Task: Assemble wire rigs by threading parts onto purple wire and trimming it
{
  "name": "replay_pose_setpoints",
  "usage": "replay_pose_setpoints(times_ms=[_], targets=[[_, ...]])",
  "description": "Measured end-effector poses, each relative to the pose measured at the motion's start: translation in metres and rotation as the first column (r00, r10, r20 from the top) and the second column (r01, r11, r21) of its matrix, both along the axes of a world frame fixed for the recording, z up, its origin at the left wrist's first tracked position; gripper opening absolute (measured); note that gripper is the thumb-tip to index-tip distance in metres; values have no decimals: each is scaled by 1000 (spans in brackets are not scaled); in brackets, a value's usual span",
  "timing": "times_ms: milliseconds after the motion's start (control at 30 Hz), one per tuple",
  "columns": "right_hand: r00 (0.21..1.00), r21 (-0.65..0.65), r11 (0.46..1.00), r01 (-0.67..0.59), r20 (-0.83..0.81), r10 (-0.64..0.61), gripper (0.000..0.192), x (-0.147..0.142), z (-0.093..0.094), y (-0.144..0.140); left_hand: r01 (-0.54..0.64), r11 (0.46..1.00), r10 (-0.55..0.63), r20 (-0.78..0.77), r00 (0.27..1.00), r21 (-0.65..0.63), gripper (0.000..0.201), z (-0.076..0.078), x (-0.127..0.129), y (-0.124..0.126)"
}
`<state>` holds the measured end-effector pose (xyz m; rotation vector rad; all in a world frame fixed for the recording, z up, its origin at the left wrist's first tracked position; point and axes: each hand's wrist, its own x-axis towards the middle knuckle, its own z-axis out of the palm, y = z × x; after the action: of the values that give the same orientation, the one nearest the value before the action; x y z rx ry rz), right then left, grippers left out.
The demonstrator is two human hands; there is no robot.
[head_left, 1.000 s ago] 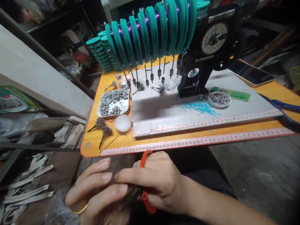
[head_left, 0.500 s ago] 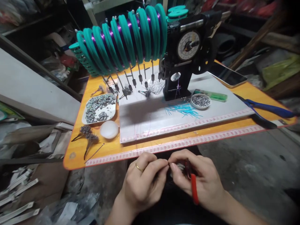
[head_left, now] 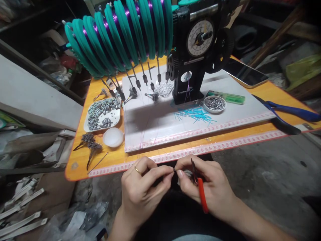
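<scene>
My left hand [head_left: 144, 187], with a ring on one finger, is closed in a pinch in front of the table edge. Its fingertips nearly meet those of my right hand [head_left: 210, 184], also pinching. A tiny dark bit shows between the fingertips, too small to name. Red-handled pliers [head_left: 202, 195] are held across my right palm, their dark end sticking up past the fingers. Beyond the hands, fine purple threads run down from a black winding machine [head_left: 188, 85] and its row of teal spools [head_left: 120, 36], over a white board [head_left: 155, 134].
On the board lie cut turquoise pieces [head_left: 195, 114] beside a dish of small metal parts [head_left: 215, 104]. Left are a tray of grey pieces [head_left: 102, 113], a white lid [head_left: 113, 137] and bundled dark components [head_left: 90, 144]. Blue-handled pliers [head_left: 293, 110] and a phone [head_left: 245, 72] lie right.
The view has shifted slightly, so the machine sits higher and both hands a little further left. My fingertips still pinch together, and the red-handled pliers stay in my right hand.
</scene>
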<state>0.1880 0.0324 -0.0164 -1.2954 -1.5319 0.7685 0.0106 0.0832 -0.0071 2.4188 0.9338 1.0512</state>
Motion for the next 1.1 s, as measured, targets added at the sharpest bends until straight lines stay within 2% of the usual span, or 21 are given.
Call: replay_pose_setpoints(times_ms=[100,200,267,400,533,733,833,967,1033,1100], targets=[[998,-20,1000,-5,58,6,15,2,-1,1,-28,999,28,4,1000,23,19,1,-2,3],[966,-85,995,-58,248,78,40,6,-4,1,-35,999,34,25,999,20,21,4,-4,8],[931,-88,990,-107,341,131,41,9,-6,-2,-32,999,32,22,999,-4,20,5,-2,11],[939,-22,994,-110,324,111,27,15,-8,-14,-6,999,1,-91,996,-50,11,4,9,16],[948,28,997,-70,314,58,23,18,-13,-26,-35,996,17,-225,974,-76,9,5,19,17],[926,103,994,-35,377,-7,50,16,-25,-30,-49,992,15,-278,960,-114,11,10,28,18],[883,145,988,-58,469,-16,53,14,-27,-28,-40,993,7,-288,958,-109,11,11,29,17],[816,132,988,-79,578,-12,48,12,-24,-23,-22,994,-8,-269,963,-109,11,12,28,17],[730,170,983,-74,681,-63,44,12,-20,-22,-1,994,-28,-261,965,-109,11,12,26,17],[593,217,971,-96,796,-119,42,12,-15,-21,20,994,-47,-255,966,-110,13,12,22,18]])
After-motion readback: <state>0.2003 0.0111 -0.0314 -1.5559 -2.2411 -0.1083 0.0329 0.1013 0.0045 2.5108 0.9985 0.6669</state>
